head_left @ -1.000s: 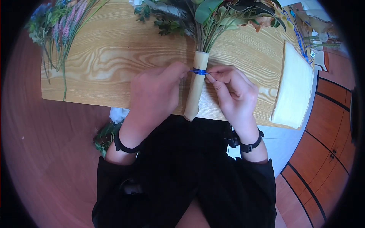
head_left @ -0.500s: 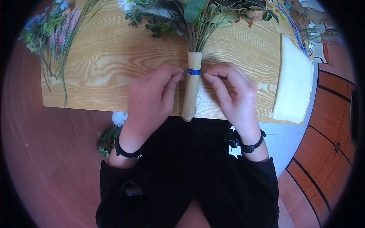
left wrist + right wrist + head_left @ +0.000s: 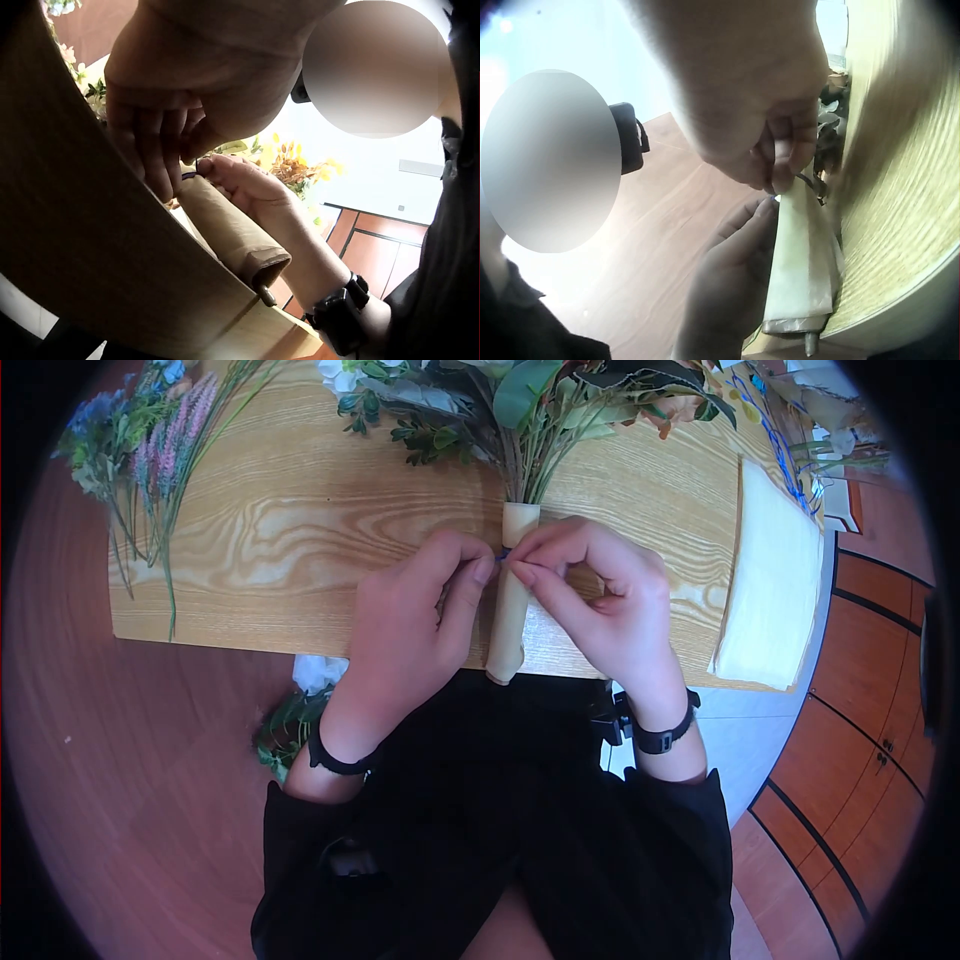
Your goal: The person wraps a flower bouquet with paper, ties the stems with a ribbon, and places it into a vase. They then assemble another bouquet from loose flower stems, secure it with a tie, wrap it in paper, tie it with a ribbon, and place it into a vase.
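Note:
A bouquet (image 3: 530,420) lies on the table, its stems wrapped in a pale beige sleeve (image 3: 510,610) that reaches the near table edge. Blue wire (image 3: 503,555) circles the sleeve below its upper end. To the left of the sleeve, my left hand (image 3: 410,615) pinches one end of the wire between thumb and forefinger. My right hand (image 3: 610,590) reaches across the sleeve, thumb and forefinger pinching the wire right beside the left fingertips and covering most of the band. In the left wrist view, the sleeve (image 3: 232,229) shows its open bottom with a stem end poking out.
Loose flower stems (image 3: 165,470) lie at the table's left. A stack of white sheets (image 3: 768,580) sits at the right edge, near blue twisted wires (image 3: 785,450) and more flowers at the back. White petals and leaves (image 3: 290,725) show below the near table edge.
The hands held the wire ends apart on either side of the sleeve. Now the right fingertips have moved left across it, and the hands are closer together.

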### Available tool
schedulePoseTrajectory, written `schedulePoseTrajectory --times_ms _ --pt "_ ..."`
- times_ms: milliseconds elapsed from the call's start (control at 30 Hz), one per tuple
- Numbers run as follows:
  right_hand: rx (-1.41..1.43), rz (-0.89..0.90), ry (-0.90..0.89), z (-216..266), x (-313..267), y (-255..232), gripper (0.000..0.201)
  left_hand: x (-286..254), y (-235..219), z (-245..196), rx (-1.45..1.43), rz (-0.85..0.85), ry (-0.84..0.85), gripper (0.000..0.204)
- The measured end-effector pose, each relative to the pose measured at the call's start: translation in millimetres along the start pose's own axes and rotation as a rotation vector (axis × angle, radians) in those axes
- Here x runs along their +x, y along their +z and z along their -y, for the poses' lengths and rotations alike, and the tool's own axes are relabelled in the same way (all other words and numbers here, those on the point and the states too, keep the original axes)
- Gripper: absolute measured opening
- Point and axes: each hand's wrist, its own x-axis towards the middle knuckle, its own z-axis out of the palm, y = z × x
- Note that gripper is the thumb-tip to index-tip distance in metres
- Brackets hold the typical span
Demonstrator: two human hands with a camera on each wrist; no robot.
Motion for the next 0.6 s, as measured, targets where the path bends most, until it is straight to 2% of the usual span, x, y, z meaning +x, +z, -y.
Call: schedulePoseTrajectory --times_ms 67,300,400,467,600 --pt "-0.153 0.001 -0.036 1.5 1.7 -0.1 0.01 0.5 -0.6 0.0 0.011 0.018 0.018 0.006" --pt "-0.164 -0.052 -0.007 9.4 2.3 5.6 0.013 1.0 -3.9 -1.4 0.042 0.023 0.055 0.005" --pt "-0.15 -0.026 0.016 7.9 2.1 2.6 0.013 1.4 -6.9 -5.9 0.086 0.085 -0.005 0.007" --pt "-0.108 0.028 -0.067 1.6 3.1 -0.9 0.011 1.2 -6.9 -5.1 0.072 0.091 -0.01 0.007" --pt "-0.034 -0.014 -0.055 4.3 2.9 0.6 0.011 -0.4 -4.2 1.5 0.036 0.084 -0.05 0.008"
